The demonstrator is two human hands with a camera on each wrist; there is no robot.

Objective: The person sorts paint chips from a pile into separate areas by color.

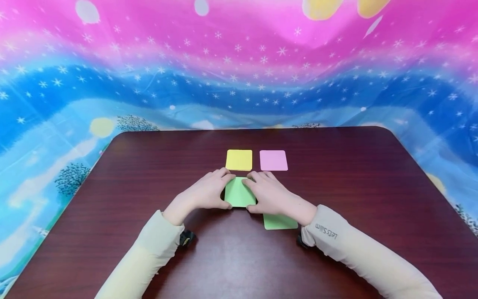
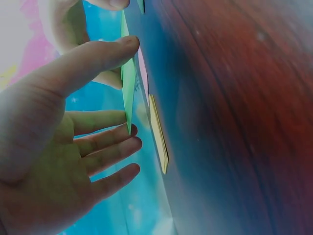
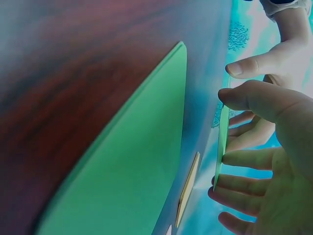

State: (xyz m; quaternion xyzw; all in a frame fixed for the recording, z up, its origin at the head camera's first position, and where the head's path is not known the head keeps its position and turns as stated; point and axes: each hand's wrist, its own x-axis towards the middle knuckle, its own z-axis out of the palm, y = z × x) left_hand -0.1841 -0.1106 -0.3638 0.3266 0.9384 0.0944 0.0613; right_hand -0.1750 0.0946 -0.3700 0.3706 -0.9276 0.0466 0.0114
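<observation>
Both hands hold one green paper square (image 1: 240, 193) with rounded corners between them, a little above the dark red-brown table. My left hand (image 1: 209, 189) grips its left side, thumb at the near corner and fingers at the far one. On the opposite side my right hand (image 1: 270, 193) holds it in the same way. Seen edge-on in the left wrist view, the held green square (image 2: 128, 90) looks thin and stands apart from the tabletop. A second green pile of squares (image 3: 142, 142) lies on the table below the right wrist, partly hidden by that arm in the head view.
Beyond the hands lie a yellow stack of squares (image 1: 239, 160) and, to its right, a pink square (image 1: 274, 160). The table (image 1: 149, 166) has rounded far corners. A colourful printed cloth (image 1: 239, 62) hangs behind and around it.
</observation>
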